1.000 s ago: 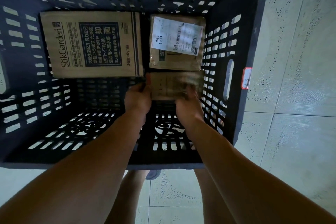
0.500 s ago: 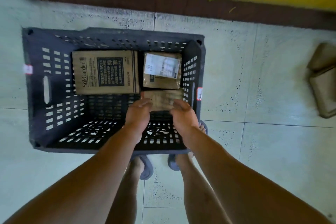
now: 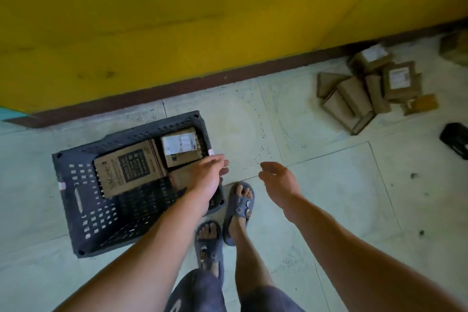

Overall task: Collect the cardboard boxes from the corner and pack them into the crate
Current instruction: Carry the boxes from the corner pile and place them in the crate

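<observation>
The dark plastic crate (image 3: 73,210) sits on the tiled floor (image 3: 342,185) near the brown skirting (image 3: 177,88) of a yellow wall (image 3: 177,20). Three cardboard boxes lie flat in its far half: a large printed box (image 3: 129,170), a smaller box with a white label (image 3: 181,147) just beside it against the right wall, and a third small box (image 3: 181,178) in front of the labelled one, partly hidden by the left hand (image 3: 206,175). The near half of the crate shows its bare slotted bottom.

The left hand hangs above the crate's right rim with relaxed fingers and holds nothing. The right hand (image 3: 278,180) is over the floor, well apart from the crate, with loosely curled fingers, also holding nothing.

A pile of cardboard boxes (image 3: 362,91) lies in the corner at the upper right, some with white labels. A black object (image 3: 455,139) lies on the floor near them. The person stands beside the crate in grey slippers (image 3: 240,206).
</observation>
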`<state>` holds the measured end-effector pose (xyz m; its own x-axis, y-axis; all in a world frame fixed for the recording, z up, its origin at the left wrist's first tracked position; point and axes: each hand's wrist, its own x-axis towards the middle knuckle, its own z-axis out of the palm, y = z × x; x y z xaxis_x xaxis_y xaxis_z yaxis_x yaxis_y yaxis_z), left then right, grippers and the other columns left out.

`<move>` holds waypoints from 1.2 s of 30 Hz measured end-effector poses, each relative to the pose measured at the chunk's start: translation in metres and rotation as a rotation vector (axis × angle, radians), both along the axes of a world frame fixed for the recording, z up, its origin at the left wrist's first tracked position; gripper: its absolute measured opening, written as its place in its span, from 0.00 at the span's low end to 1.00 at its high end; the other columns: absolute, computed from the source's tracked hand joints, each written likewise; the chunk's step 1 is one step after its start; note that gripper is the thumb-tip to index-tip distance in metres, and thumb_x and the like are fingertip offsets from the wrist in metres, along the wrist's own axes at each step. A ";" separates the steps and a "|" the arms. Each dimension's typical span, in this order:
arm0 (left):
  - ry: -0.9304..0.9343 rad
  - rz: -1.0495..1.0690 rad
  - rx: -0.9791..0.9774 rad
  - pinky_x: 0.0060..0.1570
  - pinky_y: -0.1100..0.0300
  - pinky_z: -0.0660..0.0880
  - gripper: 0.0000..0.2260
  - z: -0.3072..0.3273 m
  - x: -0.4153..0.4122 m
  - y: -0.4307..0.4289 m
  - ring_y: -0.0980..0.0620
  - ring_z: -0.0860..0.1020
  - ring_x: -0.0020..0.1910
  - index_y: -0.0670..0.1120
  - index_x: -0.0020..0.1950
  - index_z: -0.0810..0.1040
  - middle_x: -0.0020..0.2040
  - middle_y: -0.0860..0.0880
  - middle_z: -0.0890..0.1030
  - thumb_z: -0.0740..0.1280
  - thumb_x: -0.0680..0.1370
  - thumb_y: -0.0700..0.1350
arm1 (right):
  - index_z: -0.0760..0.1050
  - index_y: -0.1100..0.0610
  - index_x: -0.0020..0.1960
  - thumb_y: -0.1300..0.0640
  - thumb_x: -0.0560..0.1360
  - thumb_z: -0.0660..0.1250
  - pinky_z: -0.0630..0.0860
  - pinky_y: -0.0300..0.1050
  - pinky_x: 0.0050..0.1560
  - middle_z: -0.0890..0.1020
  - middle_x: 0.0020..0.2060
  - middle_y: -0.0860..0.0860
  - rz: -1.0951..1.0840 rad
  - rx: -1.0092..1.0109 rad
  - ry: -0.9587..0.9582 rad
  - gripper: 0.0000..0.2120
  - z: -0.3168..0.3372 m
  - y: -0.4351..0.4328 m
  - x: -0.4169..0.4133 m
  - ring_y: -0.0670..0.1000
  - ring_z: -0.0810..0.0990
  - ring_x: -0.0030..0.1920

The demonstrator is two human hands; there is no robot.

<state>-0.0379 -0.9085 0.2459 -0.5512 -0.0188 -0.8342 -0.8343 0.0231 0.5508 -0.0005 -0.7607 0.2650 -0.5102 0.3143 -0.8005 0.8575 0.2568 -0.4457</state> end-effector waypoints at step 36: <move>0.068 -0.850 0.093 0.50 0.59 0.76 0.10 0.101 0.124 0.775 0.52 0.80 0.51 0.47 0.59 0.77 0.53 0.50 0.81 0.60 0.81 0.43 | 0.73 0.55 0.67 0.57 0.78 0.62 0.72 0.52 0.67 0.79 0.62 0.51 -0.796 -0.008 0.109 0.17 0.106 0.729 0.229 0.51 0.77 0.61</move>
<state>0.0862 -0.1334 0.3467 -0.3957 0.4902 -0.7766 -0.5197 0.5777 0.6294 0.2288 -0.0320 0.3712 -0.2105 0.6113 -0.7629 0.7334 -0.4173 -0.5367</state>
